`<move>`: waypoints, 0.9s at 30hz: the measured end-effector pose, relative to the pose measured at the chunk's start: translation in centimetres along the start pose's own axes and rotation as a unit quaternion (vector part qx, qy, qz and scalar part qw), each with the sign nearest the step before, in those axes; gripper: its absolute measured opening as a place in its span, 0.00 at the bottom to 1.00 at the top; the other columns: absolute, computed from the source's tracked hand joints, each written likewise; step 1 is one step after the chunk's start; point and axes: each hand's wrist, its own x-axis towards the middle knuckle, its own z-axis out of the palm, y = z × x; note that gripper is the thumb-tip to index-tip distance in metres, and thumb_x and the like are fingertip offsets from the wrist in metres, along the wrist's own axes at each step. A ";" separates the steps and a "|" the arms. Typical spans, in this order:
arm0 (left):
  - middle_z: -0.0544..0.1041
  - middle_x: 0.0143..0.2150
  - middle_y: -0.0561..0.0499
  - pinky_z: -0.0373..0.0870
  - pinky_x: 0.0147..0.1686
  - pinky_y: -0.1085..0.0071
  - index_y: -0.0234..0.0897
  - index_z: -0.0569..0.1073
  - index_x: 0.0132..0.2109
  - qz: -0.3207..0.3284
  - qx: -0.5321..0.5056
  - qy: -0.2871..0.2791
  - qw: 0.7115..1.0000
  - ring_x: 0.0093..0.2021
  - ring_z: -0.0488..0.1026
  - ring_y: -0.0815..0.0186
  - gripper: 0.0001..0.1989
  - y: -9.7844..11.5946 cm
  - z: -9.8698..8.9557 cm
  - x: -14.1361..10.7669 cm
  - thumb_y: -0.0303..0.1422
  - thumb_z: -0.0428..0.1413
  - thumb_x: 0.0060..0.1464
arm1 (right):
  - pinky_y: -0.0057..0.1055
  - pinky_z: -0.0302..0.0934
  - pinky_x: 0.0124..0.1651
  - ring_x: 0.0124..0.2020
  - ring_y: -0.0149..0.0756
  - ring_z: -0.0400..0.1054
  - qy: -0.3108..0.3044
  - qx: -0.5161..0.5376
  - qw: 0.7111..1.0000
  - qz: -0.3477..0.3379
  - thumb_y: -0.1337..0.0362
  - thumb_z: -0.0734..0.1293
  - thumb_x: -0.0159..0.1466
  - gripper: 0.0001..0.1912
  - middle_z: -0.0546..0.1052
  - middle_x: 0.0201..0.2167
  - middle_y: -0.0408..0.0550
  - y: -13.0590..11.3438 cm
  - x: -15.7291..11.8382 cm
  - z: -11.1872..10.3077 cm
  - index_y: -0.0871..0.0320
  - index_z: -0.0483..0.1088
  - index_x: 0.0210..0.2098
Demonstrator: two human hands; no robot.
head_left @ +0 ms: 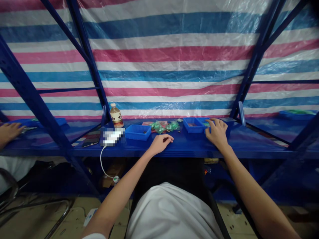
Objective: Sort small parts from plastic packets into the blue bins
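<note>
meanwhile, the left hand [161, 143] rests near the front edge of the long dark-blue surface [181, 146], its fingers loosely curled and the thumb close to them; whether that grip encloses anything small i cannot tell. just behind it lies a loose heap of crinkled green see-through plastic packets [159, 127], with a flat pinkish-red piece [147, 123] showing partly under and behind them.

the right hand [217, 132] reaches to the right-hand blue plastic tray [201, 118], which has something greenish inside and is partly hidden by the fingers. this grip is open, thumb and forefinger apart at the tray. directly beside that tray stands a middle blue plastic tray [195, 129] with a brownish-red content, too small to make out. left of the heap sits a shallow blue rectangular plastic tray [136, 136] holding a few tiny dark bits.

farther left, a clear bottle with a cream label [116, 117] stands upright behind a blurred white object [112, 136], from which a white cable [101, 162] hangs down over the edge. at the far left, another person's hand [10, 132] is over the surface.
</note>
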 end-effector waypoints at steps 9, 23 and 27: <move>0.81 0.39 0.49 0.71 0.44 0.70 0.38 0.78 0.43 0.009 -0.006 0.009 1.000 0.41 0.78 0.63 0.12 -0.5 0.3 0.2 0.35 0.51 0.60 | 0.35 0.60 0.51 0.47 0.42 0.67 -0.196 0.188 0.955 -0.116 0.67 0.54 0.68 0.18 0.73 0.45 0.56 -10.5 0.0 0.7 0.60 0.69 0.51; 0.81 0.37 0.49 0.71 0.41 0.72 0.37 0.78 0.43 -0.006 -0.009 0.027 1.000 0.38 0.77 0.65 0.11 -1.0 0.3 0.3 0.34 0.51 0.59 | 0.35 0.60 0.48 0.42 0.43 0.68 -0.265 0.107 0.953 -0.104 0.69 0.58 0.67 0.13 0.76 0.38 0.57 -11.0 0.3 3.5 0.62 0.75 0.41; 0.81 0.36 0.48 0.71 0.40 0.72 0.36 0.78 0.41 -0.032 -0.006 0.055 0.998 0.36 0.77 0.66 0.11 -1.5 0.4 0.7 0.32 0.51 0.59 | 0.34 0.61 0.47 0.42 0.42 0.70 -0.254 0.192 0.945 -0.077 0.72 0.62 0.64 0.10 0.77 0.39 0.54 -10.9 0.2 3.0 0.61 0.73 0.43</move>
